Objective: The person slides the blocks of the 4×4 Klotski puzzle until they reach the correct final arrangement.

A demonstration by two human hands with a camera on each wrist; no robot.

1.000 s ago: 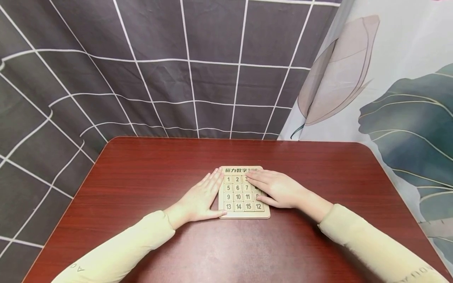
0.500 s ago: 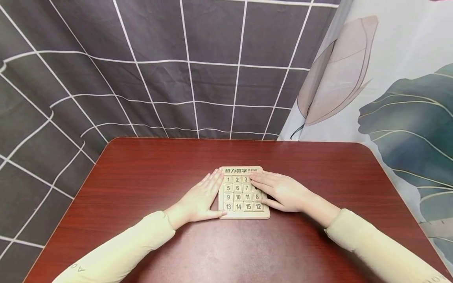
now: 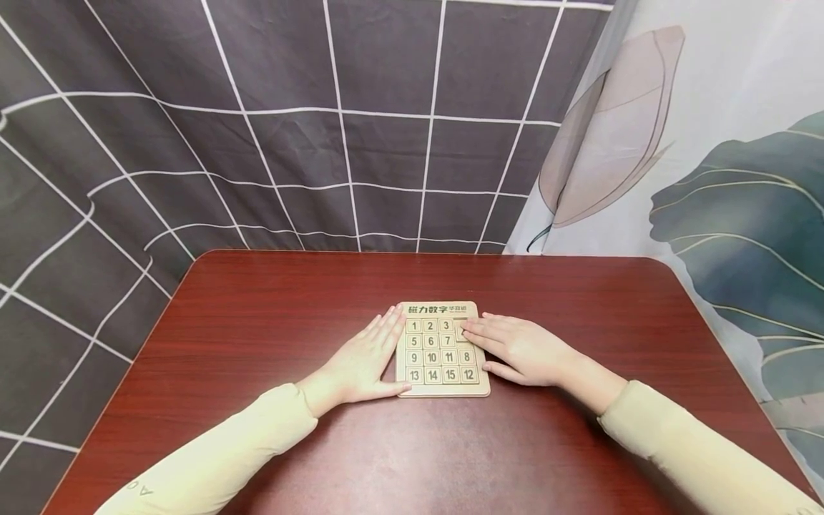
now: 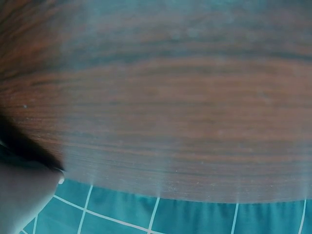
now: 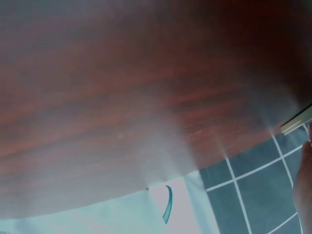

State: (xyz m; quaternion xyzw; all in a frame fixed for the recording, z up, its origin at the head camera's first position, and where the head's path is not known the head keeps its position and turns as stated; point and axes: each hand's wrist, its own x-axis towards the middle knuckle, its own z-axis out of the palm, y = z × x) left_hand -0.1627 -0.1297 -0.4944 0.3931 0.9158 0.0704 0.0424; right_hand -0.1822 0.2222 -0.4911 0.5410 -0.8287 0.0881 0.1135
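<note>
A pale wooden sliding number puzzle (image 3: 444,390) lies flat on the table in the head view. Beside its left edge my left hand (image 3: 362,363) rests with fingers straight, fingertips at the upper left corner and thumb at the lower left. From the right, my right hand (image 3: 526,350) reaches over the frame, straight fingertips on the tile numbered 4 (image 3: 460,332) in the top right area. Those fingers partly cover that tile and the spot below it; a dark strip shows above it. The right thumb lies at the frame's right edge, near tile 8 (image 3: 466,357).
The reddish-brown wooden table (image 3: 309,286) extends around the puzzle. Behind it hangs a dark curtain with a white grid (image 3: 386,150); a white curtain with leaf prints (image 3: 740,214) hangs at right. In the right wrist view, the puzzle's edge (image 5: 296,122) shows at far right.
My right hand has drawn back to the right, uncovering more of the board. Tile 4 has shifted up from the second row toward the top row. My left hand has stayed put.
</note>
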